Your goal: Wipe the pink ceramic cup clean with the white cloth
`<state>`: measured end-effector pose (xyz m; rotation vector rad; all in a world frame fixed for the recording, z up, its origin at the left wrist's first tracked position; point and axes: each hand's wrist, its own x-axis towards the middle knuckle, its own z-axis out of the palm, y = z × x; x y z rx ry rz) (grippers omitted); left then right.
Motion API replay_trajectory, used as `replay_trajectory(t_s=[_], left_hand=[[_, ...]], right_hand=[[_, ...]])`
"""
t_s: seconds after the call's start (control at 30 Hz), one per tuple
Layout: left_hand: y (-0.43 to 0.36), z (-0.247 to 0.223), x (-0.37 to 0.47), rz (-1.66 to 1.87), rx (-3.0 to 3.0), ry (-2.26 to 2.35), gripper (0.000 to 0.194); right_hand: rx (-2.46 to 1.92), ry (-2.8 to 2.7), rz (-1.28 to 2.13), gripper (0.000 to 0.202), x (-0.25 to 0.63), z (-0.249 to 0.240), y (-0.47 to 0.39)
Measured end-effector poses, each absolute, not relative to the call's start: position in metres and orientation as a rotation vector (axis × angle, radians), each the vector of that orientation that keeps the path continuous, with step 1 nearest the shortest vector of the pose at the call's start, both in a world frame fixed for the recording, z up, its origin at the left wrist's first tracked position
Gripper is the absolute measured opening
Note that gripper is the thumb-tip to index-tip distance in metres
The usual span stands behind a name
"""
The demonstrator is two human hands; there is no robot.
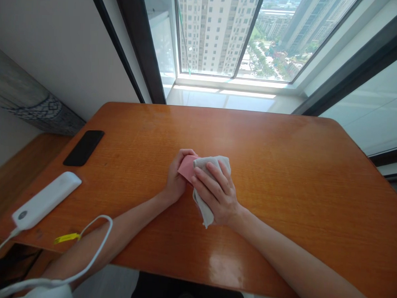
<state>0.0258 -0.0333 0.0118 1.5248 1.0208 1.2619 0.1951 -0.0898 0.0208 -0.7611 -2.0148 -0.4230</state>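
Observation:
Over the middle of the wooden table, my left hand [177, 176] is closed around a flat pink object [187, 167], whose kind I cannot make out because the fingers and a cloth cover much of it. My right hand [219, 195] presses a folded light grey cloth [201, 205] against the pink object's right side. The cloth's lower corner hangs down below the right fingers. Both hands are close together, just above the tabletop.
The orange-brown table [298, 183] spreads around both hands. A black phone [84, 148] lies at its left edge. Nearer, a white power bank-like device [47, 200] has a white cable [100, 245] with a yellow tag [67, 238], looping over my left forearm. A window [218, 36] stands behind.

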Motion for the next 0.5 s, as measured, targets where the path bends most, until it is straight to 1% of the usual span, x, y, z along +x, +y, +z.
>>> replay_trajectory(t_s=[0.1, 0.2, 0.33, 0.43, 0.5], left_hand=[[-0.0399, 0.0136, 0.0203, 1.404, 1.729, 0.986, 0.039], [-0.0393, 0.0116, 0.0168, 1.491, 1.981, 0.869, 0.032], [-0.0362, 0.0087, 0.015, 1.516, 2.317, 0.639, 0.024], [-0.0398, 0.0089, 0.0162, 1.513, 2.332, 0.624, 0.026], [-0.0424, 0.0098, 0.0176, 1.492, 2.163, 0.719, 0.027]], right_hand=[[-0.745, -1.975, -0.401, 0.048, 0.1964, 0.0179, -0.0923], [-0.73, -1.937, -0.399, 0.047, 0.1956, 0.0164, -0.0944], [-0.773, -1.942, -0.387, 0.047, 0.1928, 0.0191, -0.0974], [-0.788, -1.955, -0.395, 0.046, 0.1913, 0.0228, -0.0994], [-0.779, -1.959, -0.429, 0.044, 0.1901, 0.0249, -0.1003]])
